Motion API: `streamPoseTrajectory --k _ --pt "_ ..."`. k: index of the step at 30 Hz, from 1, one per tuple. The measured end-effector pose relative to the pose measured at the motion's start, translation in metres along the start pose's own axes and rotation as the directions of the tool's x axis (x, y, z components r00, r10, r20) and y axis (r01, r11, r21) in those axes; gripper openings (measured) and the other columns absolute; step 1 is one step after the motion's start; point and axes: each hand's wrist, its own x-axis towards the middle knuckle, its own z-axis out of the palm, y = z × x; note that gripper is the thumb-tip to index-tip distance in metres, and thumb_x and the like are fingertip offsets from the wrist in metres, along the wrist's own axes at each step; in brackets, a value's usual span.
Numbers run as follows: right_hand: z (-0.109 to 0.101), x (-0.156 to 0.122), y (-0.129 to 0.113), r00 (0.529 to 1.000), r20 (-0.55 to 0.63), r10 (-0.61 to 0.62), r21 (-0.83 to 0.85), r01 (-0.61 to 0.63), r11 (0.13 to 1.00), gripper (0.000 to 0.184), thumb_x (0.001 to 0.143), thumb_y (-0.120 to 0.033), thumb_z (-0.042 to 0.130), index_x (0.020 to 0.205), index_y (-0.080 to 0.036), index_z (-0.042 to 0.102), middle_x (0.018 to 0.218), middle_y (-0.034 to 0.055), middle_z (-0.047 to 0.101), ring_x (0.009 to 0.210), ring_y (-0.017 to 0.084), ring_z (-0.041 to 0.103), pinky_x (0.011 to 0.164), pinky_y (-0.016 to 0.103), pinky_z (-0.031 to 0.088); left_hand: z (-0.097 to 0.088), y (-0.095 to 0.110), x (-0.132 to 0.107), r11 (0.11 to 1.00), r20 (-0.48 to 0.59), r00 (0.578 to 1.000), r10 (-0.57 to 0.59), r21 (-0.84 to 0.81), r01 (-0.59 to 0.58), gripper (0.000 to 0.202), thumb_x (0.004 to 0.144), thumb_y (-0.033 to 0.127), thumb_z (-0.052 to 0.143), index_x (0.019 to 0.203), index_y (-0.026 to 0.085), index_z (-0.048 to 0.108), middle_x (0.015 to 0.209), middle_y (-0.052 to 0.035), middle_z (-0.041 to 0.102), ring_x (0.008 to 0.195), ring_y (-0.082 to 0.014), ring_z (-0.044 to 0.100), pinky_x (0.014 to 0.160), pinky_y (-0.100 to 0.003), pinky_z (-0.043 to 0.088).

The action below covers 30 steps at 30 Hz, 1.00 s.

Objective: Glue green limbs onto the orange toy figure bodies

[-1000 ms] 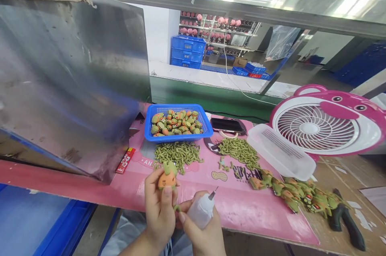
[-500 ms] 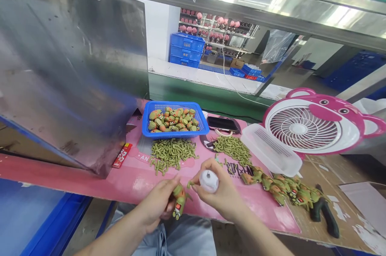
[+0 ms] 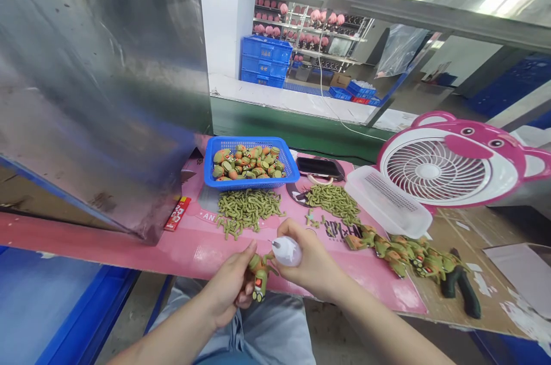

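Note:
Over the table's front edge, my left hand (image 3: 232, 282) is closed around a small green toy figure (image 3: 259, 283) with orange and red patches. My right hand (image 3: 312, 264) grips a white squeeze bottle (image 3: 287, 251), whose thin metal tip points left toward the figure. The right fingertips are against the figure's right side, where small green limbs stick out; whether a loose limb is still pinched there is hard to make out. Beyond my hands lie one heap of small green limb pieces (image 3: 249, 210) and another heap of pieces (image 3: 333, 201).
A blue basket (image 3: 252, 183) holds several limbless green figures. To the right are figures with limbs (image 3: 400, 256), a white plastic tray (image 3: 387, 204), a pink fan (image 3: 434, 170) and a black-handled tool (image 3: 462, 290). A phone (image 3: 321, 167) lies behind; a metal panel (image 3: 107, 95) stands left.
My right hand has moved left to the figure, bringing the small green limb against it. The bottle has tilted so its tip points left. The figure is turned more upright, and the view has shifted slightly.

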Motion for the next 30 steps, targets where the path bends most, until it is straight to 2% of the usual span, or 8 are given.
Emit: streamPoseTrajectory --k 8,15,20,27,30 --pt "0.0 -0.002 -0.005 1.0 0.021 0.02 -0.316 -0.012 0.949 0.028 0.055 -0.004 0.052 0.07 -0.022 0.036 0.06 -0.0066 0.044 0.053 0.011 0.038 0.049 0.02 0.025 0.0 -0.003 0.001 0.999 0.033 0.999 -0.003 -0.052 0.005 0.044 0.045 0.057 0.065 0.052 0.017 0.048 0.028 0.0094 0.039 0.026 -0.0001 0.022 0.034 -0.017 0.008" --pt "-0.001 0.001 -0.01 0.994 0.075 0.077 -0.399 -0.041 0.916 0.032 0.051 0.0 0.05 0.068 -0.022 0.034 0.058 -0.0075 0.044 0.052 0.011 0.04 0.048 0.021 0.022 -0.002 0.001 0.003 0.996 0.083 0.992 -0.092 -0.006 0.093 0.037 0.045 0.052 0.057 0.051 0.016 0.05 0.029 0.0066 0.043 0.024 -0.0008 0.023 0.031 -0.017 0.009" --pt "0.001 0.003 -0.008 0.991 0.093 0.092 -0.422 -0.045 0.906 0.034 0.053 -0.001 0.053 0.069 -0.023 0.034 0.057 -0.0072 0.044 0.051 0.012 0.042 0.048 0.021 0.022 -0.002 -0.001 0.003 0.999 0.045 0.999 -0.027 0.029 0.026 0.026 0.044 0.037 0.061 0.054 0.019 0.046 0.027 0.0103 0.04 0.025 -0.0003 0.021 0.031 -0.015 0.008" --pt "0.001 0.002 -0.011 0.99 0.116 0.078 -0.393 -0.026 0.919 0.033 0.05 0.0 0.053 0.07 -0.022 0.037 0.058 -0.0058 0.047 0.053 0.014 0.045 0.048 0.022 0.025 -0.001 -0.007 0.007 0.994 0.004 0.995 0.097 0.049 -0.097 0.019 0.048 0.03 0.061 0.055 0.018 0.048 0.028 0.0109 0.039 0.025 0.0 0.021 0.032 -0.015 0.006" --pt "-0.007 0.0 -0.011 0.998 0.051 0.021 -0.241 -0.008 0.97 0.026 0.057 -0.005 0.051 0.075 -0.021 0.043 0.072 -0.001 0.058 0.065 0.015 0.054 0.054 0.023 0.034 -0.002 -0.005 0.007 0.987 0.006 0.987 0.16 0.019 -0.16 0.017 0.049 0.027 0.059 0.053 0.018 0.046 0.032 0.0094 0.043 0.026 0.0007 0.021 0.032 -0.015 0.005"
